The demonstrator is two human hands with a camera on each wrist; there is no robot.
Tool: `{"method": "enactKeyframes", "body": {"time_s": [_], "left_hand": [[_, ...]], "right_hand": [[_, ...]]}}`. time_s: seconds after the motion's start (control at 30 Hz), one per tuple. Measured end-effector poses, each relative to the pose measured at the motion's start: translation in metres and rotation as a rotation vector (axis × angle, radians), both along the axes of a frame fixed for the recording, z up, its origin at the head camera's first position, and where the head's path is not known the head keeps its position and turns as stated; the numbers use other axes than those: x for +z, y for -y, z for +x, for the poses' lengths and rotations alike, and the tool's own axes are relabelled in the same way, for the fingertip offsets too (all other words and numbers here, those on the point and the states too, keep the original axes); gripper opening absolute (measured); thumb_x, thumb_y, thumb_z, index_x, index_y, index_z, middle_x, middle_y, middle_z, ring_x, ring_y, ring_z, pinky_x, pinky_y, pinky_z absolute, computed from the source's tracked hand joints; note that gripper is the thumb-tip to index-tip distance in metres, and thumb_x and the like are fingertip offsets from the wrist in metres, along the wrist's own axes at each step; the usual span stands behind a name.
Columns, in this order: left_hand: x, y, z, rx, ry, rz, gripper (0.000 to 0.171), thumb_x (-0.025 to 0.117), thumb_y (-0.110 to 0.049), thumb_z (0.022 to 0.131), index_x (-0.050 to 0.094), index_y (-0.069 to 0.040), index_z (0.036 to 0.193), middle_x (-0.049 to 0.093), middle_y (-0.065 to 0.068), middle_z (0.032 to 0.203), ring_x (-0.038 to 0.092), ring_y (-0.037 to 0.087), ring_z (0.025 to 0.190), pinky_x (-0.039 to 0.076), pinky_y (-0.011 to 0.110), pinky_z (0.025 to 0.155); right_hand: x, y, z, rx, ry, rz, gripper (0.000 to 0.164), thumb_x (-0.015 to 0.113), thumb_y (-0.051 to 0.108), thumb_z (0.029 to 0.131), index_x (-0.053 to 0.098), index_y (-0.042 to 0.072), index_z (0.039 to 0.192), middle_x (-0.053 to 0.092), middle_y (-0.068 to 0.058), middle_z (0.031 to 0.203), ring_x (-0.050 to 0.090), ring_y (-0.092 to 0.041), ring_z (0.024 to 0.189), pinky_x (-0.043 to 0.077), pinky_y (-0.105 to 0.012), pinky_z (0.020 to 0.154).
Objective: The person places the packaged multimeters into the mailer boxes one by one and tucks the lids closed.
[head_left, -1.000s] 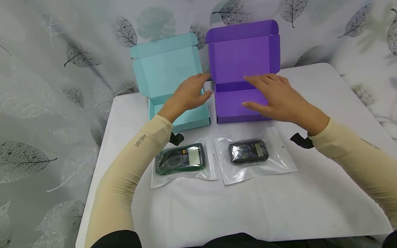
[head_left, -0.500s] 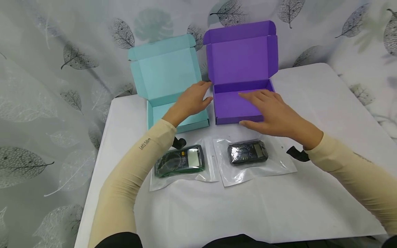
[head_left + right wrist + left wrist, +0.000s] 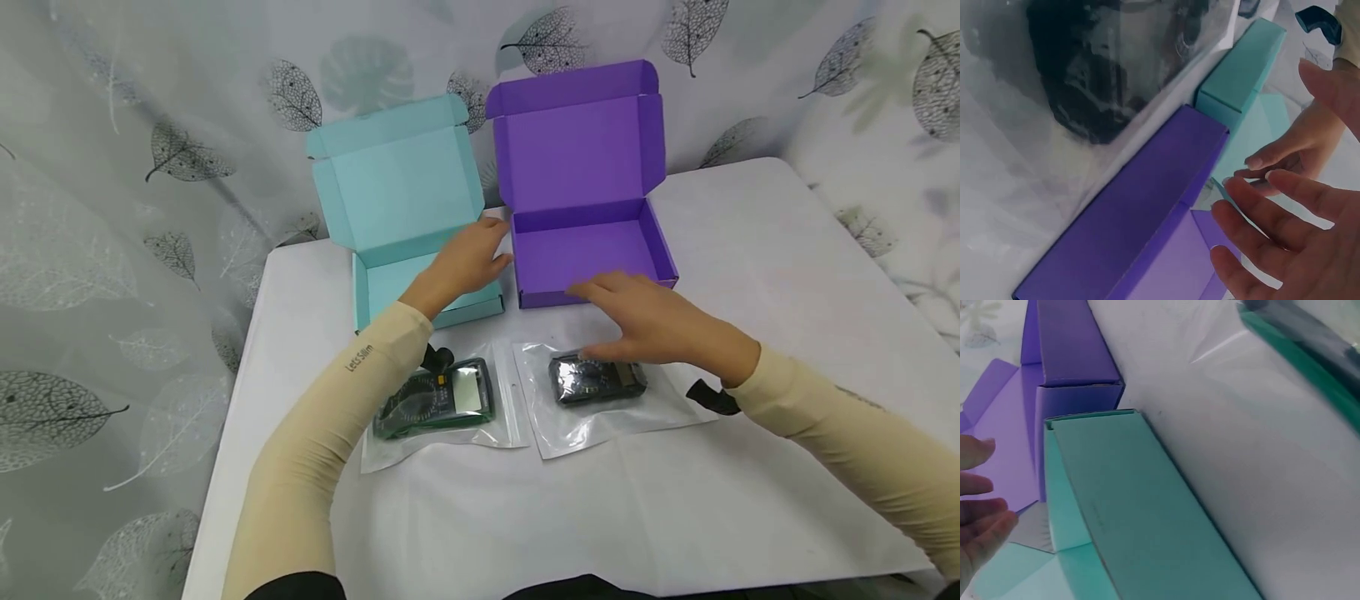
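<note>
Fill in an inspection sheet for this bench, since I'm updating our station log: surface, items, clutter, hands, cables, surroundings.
Surface: white-covered table.
Items: turquoise box and purple box, both open, side by side; bagged green-edged meter and bagged black meter lie nearer the person.
Clutter: nothing seen.
Hands: left hand by the turquoise box, right hand near the purple box's front; neither holds anything.
Cables: nothing seen.
Surroundings: leaf-patterned curtain behind and beside the table.

On the white worktop [image 3: 495, 517]: far left, open teal box [image 3: 416, 187]; far right, open purple box [image 3: 581, 246]; near left, bagged meter [image 3: 431, 402]; near right, smaller bagged meter [image 3: 592, 383].
</note>
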State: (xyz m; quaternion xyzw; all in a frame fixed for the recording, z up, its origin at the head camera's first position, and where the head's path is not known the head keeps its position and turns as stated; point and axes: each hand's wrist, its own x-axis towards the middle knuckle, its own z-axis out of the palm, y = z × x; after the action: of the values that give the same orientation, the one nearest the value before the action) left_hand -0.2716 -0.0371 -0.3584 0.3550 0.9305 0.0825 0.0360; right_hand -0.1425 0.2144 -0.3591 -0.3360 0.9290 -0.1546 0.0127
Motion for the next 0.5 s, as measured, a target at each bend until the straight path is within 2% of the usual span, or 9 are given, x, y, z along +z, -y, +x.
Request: {"method": "enactKeyframes", "body": {"time_s": [0.1,0.2,0.3,0.43,0.5], "left_hand": [[-0.003,-0.001,0.001,-0.009,-0.025,-0.016,0.048,0.055,-0.029,0.094,0.048,0.0,0.132,0.048,0.014,0.132,0.043,0.027,0.123,0.032,0.035,0.101],[-0.006,-0.002,0.002,-0.001,-0.039,-0.041,0.051,0.055,-0.033,0.093,0.048,-0.001,0.133,0.046,0.013,0.134,0.038,0.026,0.127,0.025,0.04,0.105],[-0.008,-0.003,0.004,0.022,-0.012,-0.057,0.053,0.054,-0.036,0.093,0.047,-0.004,0.135,0.046,0.01,0.136,0.036,0.024,0.129,0.02,0.045,0.106],[-0.012,-0.005,0.006,0.045,0.065,-0.027,0.056,0.054,-0.036,0.093,0.043,-0.003,0.137,0.046,0.012,0.135,0.039,0.026,0.127,0.026,0.042,0.104],[-0.015,-0.007,0.006,0.047,0.074,-0.013,0.057,0.055,-0.035,0.093,0.042,-0.001,0.137,0.048,0.014,0.133,0.043,0.028,0.123,0.032,0.039,0.101]], "right_hand": [[-0.005,0.003,0.002,0.014,0.042,0.035,0.079,0.073,0.056,0.072,0.047,0.014,0.133,0.054,-0.005,0.121,0.051,-0.025,0.107,0.043,-0.046,0.085],[-0.01,0.004,0.004,0.028,0.078,0.074,0.078,0.073,0.057,0.071,0.048,0.016,0.132,0.053,-0.004,0.121,0.053,-0.024,0.104,0.045,-0.045,0.08],[-0.015,0.006,0.006,0.041,0.099,0.091,0.078,0.074,0.057,0.069,0.051,0.015,0.13,0.054,-0.004,0.12,0.055,-0.024,0.103,0.046,-0.045,0.08],[-0.022,0.008,0.008,0.056,0.101,0.094,0.078,0.075,0.056,0.068,0.053,0.013,0.129,0.055,-0.005,0.119,0.054,-0.025,0.104,0.045,-0.045,0.083],[-0.025,0.008,0.01,0.054,0.108,0.099,0.077,0.075,0.056,0.068,0.053,0.014,0.129,0.055,-0.005,0.119,0.054,-0.025,0.105,0.044,-0.046,0.084]]}}
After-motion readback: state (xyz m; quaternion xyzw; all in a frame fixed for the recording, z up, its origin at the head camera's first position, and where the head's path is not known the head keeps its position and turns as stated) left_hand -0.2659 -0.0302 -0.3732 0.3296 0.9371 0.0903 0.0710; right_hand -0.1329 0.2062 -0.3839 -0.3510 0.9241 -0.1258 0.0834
